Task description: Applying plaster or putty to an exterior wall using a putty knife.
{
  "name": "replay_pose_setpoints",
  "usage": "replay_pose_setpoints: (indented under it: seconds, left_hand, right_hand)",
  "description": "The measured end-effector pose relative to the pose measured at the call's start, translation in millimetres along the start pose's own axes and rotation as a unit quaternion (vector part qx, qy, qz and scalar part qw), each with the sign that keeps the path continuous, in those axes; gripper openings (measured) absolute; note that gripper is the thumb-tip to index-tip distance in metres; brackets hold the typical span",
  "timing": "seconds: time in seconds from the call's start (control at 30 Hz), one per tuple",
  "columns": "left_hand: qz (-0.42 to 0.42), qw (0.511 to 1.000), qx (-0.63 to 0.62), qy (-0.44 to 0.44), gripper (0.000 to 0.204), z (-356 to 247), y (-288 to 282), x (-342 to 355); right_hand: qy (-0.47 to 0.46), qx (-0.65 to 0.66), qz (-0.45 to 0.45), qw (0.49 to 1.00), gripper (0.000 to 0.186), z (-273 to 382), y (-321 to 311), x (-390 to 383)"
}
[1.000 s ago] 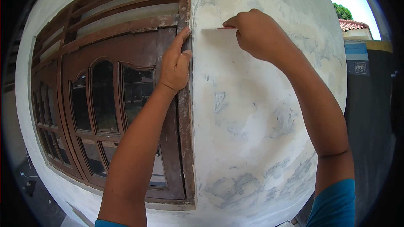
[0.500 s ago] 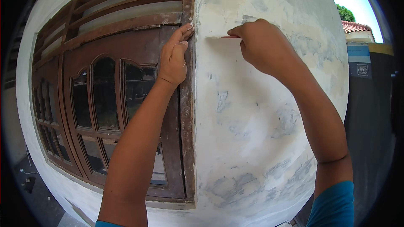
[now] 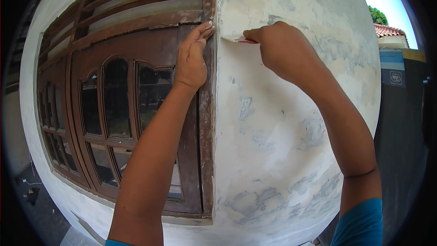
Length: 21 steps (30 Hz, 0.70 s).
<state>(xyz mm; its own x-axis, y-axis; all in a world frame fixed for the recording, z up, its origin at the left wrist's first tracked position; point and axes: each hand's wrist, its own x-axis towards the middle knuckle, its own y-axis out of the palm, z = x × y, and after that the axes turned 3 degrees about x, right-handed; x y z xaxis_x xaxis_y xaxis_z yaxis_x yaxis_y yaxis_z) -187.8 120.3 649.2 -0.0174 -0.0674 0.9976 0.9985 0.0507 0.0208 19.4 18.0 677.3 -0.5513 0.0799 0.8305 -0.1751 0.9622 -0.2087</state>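
Note:
My right hand [image 3: 284, 50] is closed around a thin putty knife [image 3: 246, 41] with some red on it, its forefinger stretched along the tool. The far end of the blade meets the patchy white wall [image 3: 268, 123] close beside the window frame. Most of the handle is hidden in my fist. My left hand [image 3: 193, 57] holds nothing and leans on the brown wooden window frame [image 3: 208, 109], fingers extended upward. White filler sticks to its fingertips.
Left of the frame are brown wooden shutters [image 3: 129, 141] with dark glass panes, and slats [image 3: 141, 2] above them. A dark panel [image 3: 400, 123] stands beyond the wall's right edge. Behind it show a tiled roof [image 3: 388, 30] and a green tree [image 3: 378, 16].
The view has shifted slightly. The putty knife has moved a little left toward the window frame and tilted, showing more of its red part. My left hand stays against the frame.

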Motion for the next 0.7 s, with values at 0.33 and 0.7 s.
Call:
replay_pose_setpoints:
  seconds: [0.33, 0.7]
  left_hand:
    - [-0.010, 0.998, 0.047, 0.048, 0.049, -4.2, 16.5, -0.6]
    - [-0.012, 0.997, 0.058, 0.052, 0.047, -4.1, 23.9, 2.6]
  right_hand:
    - [-0.061, -0.085, -0.126, 0.987, 0.044, -35.3, 56.9, 41.0]
    - [-0.010, -0.078, -0.094, 0.992, 0.029, -44.4, 28.0, 60.1]
